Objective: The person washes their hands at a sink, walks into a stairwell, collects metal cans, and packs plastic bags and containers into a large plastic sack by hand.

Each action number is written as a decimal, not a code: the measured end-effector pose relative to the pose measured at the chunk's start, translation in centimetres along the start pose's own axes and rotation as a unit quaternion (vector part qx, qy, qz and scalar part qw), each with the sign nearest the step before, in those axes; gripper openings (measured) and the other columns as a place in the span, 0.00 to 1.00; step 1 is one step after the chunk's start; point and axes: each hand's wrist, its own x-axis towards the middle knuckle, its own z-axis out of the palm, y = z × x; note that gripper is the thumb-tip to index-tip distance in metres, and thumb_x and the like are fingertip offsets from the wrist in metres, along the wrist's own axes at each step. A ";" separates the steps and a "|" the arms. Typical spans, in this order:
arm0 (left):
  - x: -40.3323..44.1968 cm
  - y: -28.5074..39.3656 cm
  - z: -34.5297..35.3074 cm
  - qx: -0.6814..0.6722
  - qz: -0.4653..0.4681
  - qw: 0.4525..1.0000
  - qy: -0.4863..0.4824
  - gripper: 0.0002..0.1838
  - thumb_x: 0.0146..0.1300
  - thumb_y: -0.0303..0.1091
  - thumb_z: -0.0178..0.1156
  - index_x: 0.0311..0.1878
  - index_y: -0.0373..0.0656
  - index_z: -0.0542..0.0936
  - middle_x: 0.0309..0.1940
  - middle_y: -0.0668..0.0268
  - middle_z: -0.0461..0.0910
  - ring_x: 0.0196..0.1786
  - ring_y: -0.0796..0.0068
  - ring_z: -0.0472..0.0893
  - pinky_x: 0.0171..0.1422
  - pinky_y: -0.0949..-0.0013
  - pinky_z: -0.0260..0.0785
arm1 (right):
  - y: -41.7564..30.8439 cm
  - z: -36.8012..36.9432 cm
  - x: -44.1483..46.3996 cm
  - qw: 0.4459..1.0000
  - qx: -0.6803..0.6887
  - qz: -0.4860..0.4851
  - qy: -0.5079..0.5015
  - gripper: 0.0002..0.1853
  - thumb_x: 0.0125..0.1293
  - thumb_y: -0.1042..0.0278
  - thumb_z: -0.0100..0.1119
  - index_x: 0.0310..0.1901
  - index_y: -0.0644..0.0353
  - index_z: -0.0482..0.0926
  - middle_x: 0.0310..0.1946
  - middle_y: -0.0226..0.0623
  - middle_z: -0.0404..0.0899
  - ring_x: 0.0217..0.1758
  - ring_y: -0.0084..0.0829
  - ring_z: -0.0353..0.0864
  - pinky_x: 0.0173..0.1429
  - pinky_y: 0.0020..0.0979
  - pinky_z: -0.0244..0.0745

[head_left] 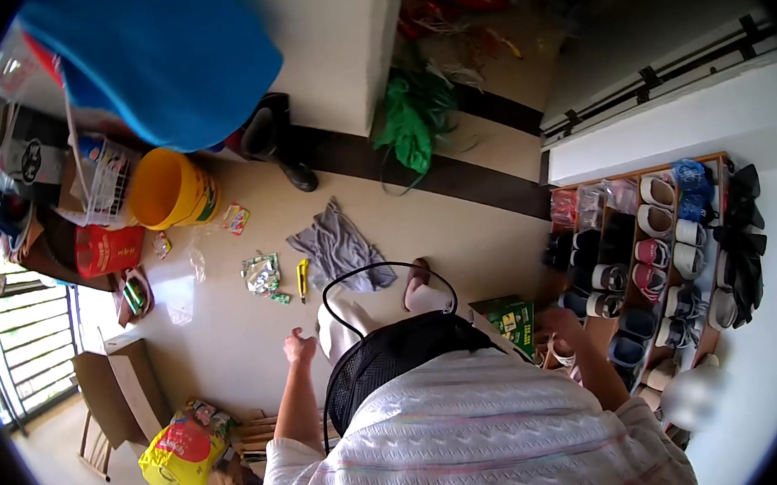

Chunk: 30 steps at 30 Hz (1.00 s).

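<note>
My left hand (300,347) hangs beside my left leg with its fingers loosely bent and slightly apart; nothing shows in it. Over on the other side, my right hand (562,322) is dim and near a green box (508,318), its fingers too unclear to read. A black mesh bag (393,346) with a thin black hoop lies against my front, between my two hands. On the floor ahead are a crumpled grey cloth (341,249), a yellow-handled cutter (303,280) and a shiny printed packet (262,276).
A shoe rack (626,263) packed with shoes stands at right. Far left are a yellow bucket (171,189) and a red bag (107,249). A yellow bag (181,455) sits on a wooden stool at lower left. A green plastic bag (408,123) lies by the doorway.
</note>
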 end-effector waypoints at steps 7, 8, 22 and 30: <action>-1.3 11.3 3.1 0.100 0.113 0.989 0.007 0.27 0.39 0.36 0.59 0.48 0.47 0.71 0.47 0.55 0.70 0.53 0.58 0.67 0.57 0.63 0.60 | 1.5 -7.0 0.7 0.939 0.108 0.238 0.224 0.08 0.58 0.70 0.46 0.22 0.57 0.71 0.14 0.25 0.64 0.13 0.21 0.66 0.13 0.21 0.58; -0.8 12.0 3.3 0.098 0.112 0.989 0.004 0.27 0.39 0.36 0.59 0.48 0.47 0.71 0.46 0.55 0.70 0.52 0.58 0.68 0.57 0.63 0.61 | 1.2 -7.1 1.3 0.944 0.099 0.222 0.221 0.08 0.58 0.70 0.46 0.23 0.57 0.72 0.14 0.25 0.64 0.13 0.20 0.66 0.13 0.22 0.59; 4.9 38.8 4.5 0.177 0.130 0.976 0.005 0.27 0.40 0.34 0.55 0.51 0.51 0.70 0.54 0.57 0.63 0.58 0.60 0.61 0.60 0.63 0.56 | -3.0 -21.3 14.9 0.817 0.569 0.089 0.023 0.17 0.51 0.58 0.51 0.39 0.60 0.69 0.33 0.36 0.72 0.42 0.35 0.70 0.44 0.39 0.66; 10.8 59.4 7.0 0.205 0.238 0.948 0.051 0.28 0.41 0.34 0.57 0.52 0.59 0.68 0.57 0.60 0.57 0.58 0.60 0.60 0.58 0.60 0.57 | 2.2 -25.8 13.5 0.984 -0.064 0.163 -0.021 0.06 0.49 0.71 0.50 0.31 0.59 0.73 0.30 0.32 0.74 0.36 0.34 0.75 0.34 0.34 0.71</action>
